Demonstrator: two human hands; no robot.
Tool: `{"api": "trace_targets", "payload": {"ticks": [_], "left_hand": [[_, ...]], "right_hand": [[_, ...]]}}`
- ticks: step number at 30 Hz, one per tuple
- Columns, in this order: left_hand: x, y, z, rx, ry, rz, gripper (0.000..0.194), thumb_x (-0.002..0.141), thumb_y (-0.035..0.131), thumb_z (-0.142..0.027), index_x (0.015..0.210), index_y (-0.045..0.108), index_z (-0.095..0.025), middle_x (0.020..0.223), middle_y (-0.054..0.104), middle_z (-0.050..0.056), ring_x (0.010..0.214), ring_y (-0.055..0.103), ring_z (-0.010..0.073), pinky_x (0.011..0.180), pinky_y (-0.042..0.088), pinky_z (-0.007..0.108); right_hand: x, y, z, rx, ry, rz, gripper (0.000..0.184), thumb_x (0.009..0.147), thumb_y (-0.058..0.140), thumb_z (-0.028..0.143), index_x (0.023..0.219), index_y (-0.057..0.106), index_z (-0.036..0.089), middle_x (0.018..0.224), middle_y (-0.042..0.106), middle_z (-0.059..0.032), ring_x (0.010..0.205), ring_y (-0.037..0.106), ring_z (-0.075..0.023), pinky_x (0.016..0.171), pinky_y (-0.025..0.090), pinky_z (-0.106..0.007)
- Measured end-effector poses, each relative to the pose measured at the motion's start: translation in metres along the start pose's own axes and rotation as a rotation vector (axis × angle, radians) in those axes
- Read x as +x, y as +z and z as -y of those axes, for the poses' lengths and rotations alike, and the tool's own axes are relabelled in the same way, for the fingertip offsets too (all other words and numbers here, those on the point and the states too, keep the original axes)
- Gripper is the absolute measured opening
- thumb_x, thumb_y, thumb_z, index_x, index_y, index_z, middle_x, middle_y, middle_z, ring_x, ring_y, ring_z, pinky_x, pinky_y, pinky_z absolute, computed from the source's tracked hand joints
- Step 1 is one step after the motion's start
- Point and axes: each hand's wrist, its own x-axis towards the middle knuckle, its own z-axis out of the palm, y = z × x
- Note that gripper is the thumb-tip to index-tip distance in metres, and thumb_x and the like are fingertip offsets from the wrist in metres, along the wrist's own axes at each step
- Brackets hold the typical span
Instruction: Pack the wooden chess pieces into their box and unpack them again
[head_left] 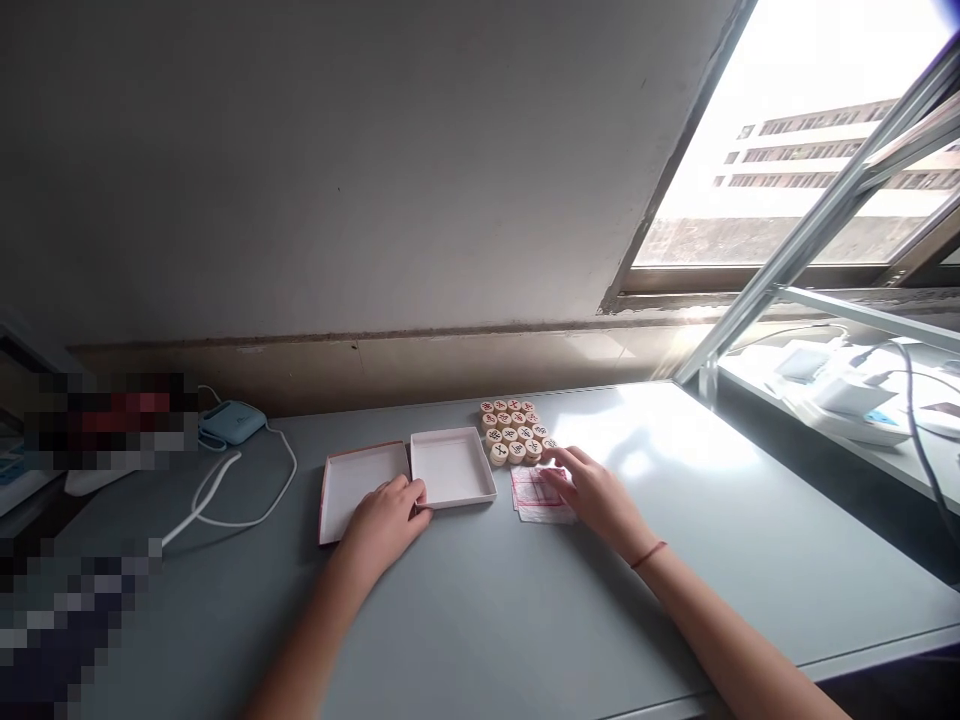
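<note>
Two shallow white box halves lie side by side on the grey table [480,620]: the left box half [358,480] and the right box half [452,465]. My left hand [386,520] rests on their near edges, fingers curled over the rim where the two meet. Behind the right half sits a block of several round wooden chess pieces [514,430] in rows. My right hand [592,490] lies with fingers stretched out on a folded paper sheet with red lines [536,497], its fingertips touching the nearest pieces. A red string circles that wrist.
A light blue device [232,422] with a white cable [247,500] lies at the back left. An open window frame [810,230] leans in at the right, with chargers and cables [847,395] on the sill. The wall runs along the table's far edge.
</note>
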Motion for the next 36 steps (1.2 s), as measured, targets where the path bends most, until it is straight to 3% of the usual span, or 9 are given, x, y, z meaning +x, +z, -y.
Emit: {"api": "trace_targets", "payload": {"ticks": [5,8,13,16,20,29,36], "left_hand": [[-0.007,-0.015,-0.009,-0.011,0.019,-0.083,0.023,0.084,0.053,-0.043,0.097,0.052,-0.024,0.092,0.054,0.001,0.080,0.058,0.0180,0.068,0.042,0.026],[-0.012,-0.018,-0.026,0.007,0.150,-0.129,0.020,0.087,0.049,-0.040,0.085,0.055,-0.021,0.087,0.057,0.002,0.076,0.057,0.0170,0.067,0.040,0.026],[-0.015,0.013,-0.033,0.090,0.506,0.113,0.018,0.076,0.052,-0.019,0.058,0.051,-0.019,0.063,0.059,0.000,0.057,0.052,0.0140,0.053,0.031,0.026],[-0.013,0.036,-0.024,0.094,0.578,0.051,0.015,0.072,0.055,-0.018,0.057,0.052,-0.018,0.063,0.061,0.001,0.058,0.054,0.0143,0.056,0.032,0.027],[-0.013,0.046,-0.018,0.101,0.565,-0.013,0.014,0.070,0.056,-0.019,0.057,0.052,-0.018,0.061,0.061,0.001,0.056,0.052,0.0140,0.056,0.031,0.028],[-0.015,0.044,-0.028,0.087,0.456,0.003,0.018,0.073,0.050,-0.016,0.056,0.049,-0.018,0.057,0.060,0.001,0.052,0.051,0.0129,0.056,0.029,0.028],[-0.013,0.045,-0.020,-0.012,0.448,0.001,0.020,0.075,0.047,-0.017,0.055,0.044,-0.018,0.054,0.058,-0.002,0.049,0.046,0.0110,0.055,0.028,0.028]], "right_hand": [[-0.001,-0.011,0.018,0.050,-0.050,-0.130,0.025,0.095,0.037,0.031,0.095,0.058,0.018,0.095,0.063,-0.0072,0.054,0.052,-0.0104,0.053,0.037,-0.024],[-0.003,-0.014,0.046,0.107,-0.192,-0.025,0.022,0.092,0.038,0.023,0.079,0.056,0.017,0.075,0.061,-0.0035,0.059,0.053,-0.0113,0.056,0.035,-0.022],[-0.013,0.008,0.094,0.025,-0.482,0.313,0.015,0.080,0.049,0.019,0.066,0.054,0.018,0.062,0.058,0.0006,0.049,0.043,-0.0087,0.049,0.020,-0.024],[-0.019,0.024,0.103,0.006,-0.515,0.345,0.011,0.077,0.049,0.020,0.067,0.054,0.017,0.061,0.057,0.0004,0.046,0.040,-0.0084,0.048,0.015,-0.026],[-0.020,0.030,0.099,0.035,-0.469,0.332,0.010,0.074,0.049,0.018,0.064,0.050,0.017,0.060,0.055,0.0003,0.047,0.038,-0.0081,0.049,0.014,-0.025],[-0.017,0.023,0.096,0.152,-0.411,0.354,0.015,0.071,0.049,0.016,0.059,0.040,0.018,0.054,0.044,0.0037,0.048,0.020,-0.0079,0.048,0.012,-0.024],[-0.018,0.023,0.093,0.198,-0.419,0.326,0.018,0.071,0.048,0.015,0.058,0.036,0.018,0.050,0.036,0.0054,0.047,0.015,-0.0081,0.047,0.011,-0.023]]}}
